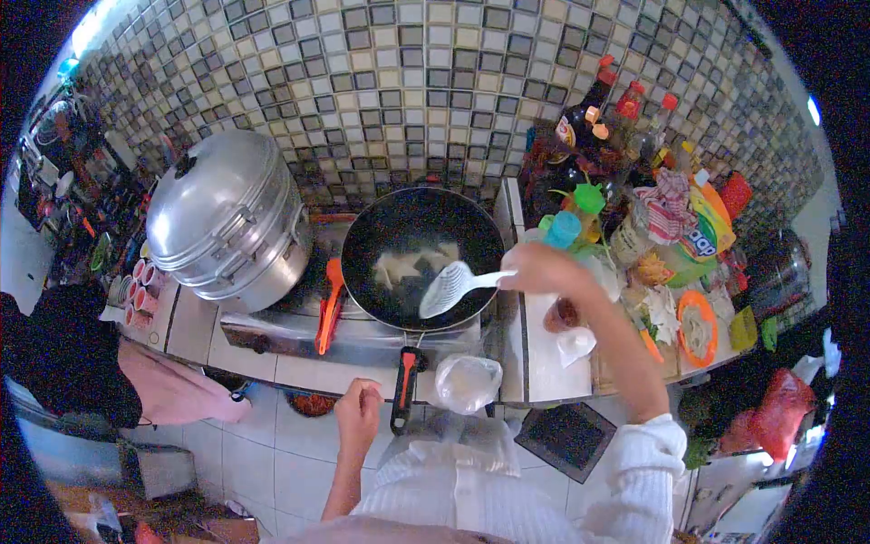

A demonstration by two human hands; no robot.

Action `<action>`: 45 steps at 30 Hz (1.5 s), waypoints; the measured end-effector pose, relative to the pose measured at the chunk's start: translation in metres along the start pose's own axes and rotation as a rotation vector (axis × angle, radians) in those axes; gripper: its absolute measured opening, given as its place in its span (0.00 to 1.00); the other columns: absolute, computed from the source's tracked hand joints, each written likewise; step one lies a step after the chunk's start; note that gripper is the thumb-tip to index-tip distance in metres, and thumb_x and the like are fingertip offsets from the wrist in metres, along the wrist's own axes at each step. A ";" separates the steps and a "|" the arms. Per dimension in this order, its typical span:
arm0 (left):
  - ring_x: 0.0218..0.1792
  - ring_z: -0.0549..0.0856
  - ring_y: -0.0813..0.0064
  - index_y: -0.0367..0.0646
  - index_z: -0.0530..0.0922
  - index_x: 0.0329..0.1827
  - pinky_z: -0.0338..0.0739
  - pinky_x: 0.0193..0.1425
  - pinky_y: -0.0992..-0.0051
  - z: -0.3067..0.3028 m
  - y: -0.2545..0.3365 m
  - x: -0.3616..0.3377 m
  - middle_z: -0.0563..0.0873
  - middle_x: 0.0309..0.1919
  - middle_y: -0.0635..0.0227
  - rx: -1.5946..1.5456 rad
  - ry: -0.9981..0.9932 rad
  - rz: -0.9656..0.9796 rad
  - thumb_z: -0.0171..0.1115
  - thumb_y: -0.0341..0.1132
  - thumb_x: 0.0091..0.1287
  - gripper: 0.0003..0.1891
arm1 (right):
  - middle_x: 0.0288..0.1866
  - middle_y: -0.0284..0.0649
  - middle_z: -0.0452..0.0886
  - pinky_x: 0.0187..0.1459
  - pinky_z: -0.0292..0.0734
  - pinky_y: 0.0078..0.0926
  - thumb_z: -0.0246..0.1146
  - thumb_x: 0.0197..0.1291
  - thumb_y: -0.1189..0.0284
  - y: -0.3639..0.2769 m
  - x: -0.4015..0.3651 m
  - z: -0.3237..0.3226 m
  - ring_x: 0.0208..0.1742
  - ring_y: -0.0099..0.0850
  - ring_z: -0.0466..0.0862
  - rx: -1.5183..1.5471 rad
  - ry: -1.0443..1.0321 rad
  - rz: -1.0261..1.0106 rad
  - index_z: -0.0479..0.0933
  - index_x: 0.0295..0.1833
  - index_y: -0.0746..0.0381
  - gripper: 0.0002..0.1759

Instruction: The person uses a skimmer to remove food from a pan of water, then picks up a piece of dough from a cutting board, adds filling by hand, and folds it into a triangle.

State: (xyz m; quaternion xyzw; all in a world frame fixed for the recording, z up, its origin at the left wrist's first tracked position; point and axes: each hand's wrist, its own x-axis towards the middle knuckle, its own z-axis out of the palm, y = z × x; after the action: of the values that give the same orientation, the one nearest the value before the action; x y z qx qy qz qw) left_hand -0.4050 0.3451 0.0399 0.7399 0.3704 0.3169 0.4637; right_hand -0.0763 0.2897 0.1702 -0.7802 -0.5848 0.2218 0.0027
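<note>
A white slotted spatula [449, 288] is in my right hand [544, 269], its head over the right front part of a black frying pan [471, 236]. Pale pieces [408, 265] lie in the pan. The pan's black and red handle [406, 385] points toward me. My left hand [360, 405] is curled in front of the counter edge, left of the handle, touching neither pan nor handle. An orange-handled utensil [332, 304] rests on the stove left of the pan. A clear plastic bag [468, 383] sits right of the handle.
A large lidded steel pot [236, 222] stands left of the pan. Bottles [580, 118], packets [707, 227] and an orange-rimmed plate [712, 328] crowd the right counter beside a glass [562, 315]. A person in dark and pink clothing [82, 354] is at the far left.
</note>
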 end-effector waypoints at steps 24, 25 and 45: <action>0.25 0.77 0.79 0.39 0.74 0.32 0.70 0.30 0.80 -0.001 -0.007 -0.003 0.79 0.25 0.68 0.100 -0.020 0.034 0.52 0.30 0.59 0.04 | 0.28 0.45 0.78 0.33 0.72 0.44 0.58 0.50 0.66 -0.016 -0.002 0.007 0.32 0.45 0.79 -0.075 0.322 -0.083 0.71 0.44 0.54 0.14; 0.25 0.77 0.80 0.39 0.74 0.31 0.70 0.30 0.81 0.000 -0.005 -0.001 0.80 0.25 0.68 0.097 -0.016 0.039 0.52 0.29 0.59 0.03 | 0.28 0.45 0.78 0.33 0.72 0.44 0.58 0.50 0.66 -0.017 0.001 0.008 0.32 0.45 0.79 -0.077 0.324 -0.085 0.71 0.44 0.54 0.14; 0.24 0.78 0.79 0.41 0.74 0.33 0.69 0.28 0.80 0.001 -0.003 0.005 0.79 0.22 0.69 0.097 -0.024 -0.016 0.51 0.21 0.53 0.08 | 0.27 0.48 0.79 0.35 0.74 0.47 0.59 0.48 0.65 -0.019 0.024 0.034 0.33 0.47 0.80 -0.047 0.366 -0.021 0.71 0.38 0.59 0.13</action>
State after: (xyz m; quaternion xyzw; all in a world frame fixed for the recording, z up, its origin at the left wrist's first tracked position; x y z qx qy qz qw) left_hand -0.4023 0.3497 0.0369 0.7623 0.3857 0.2858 0.4341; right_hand -0.0997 0.3091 0.1364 -0.8012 -0.5878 0.0626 0.0931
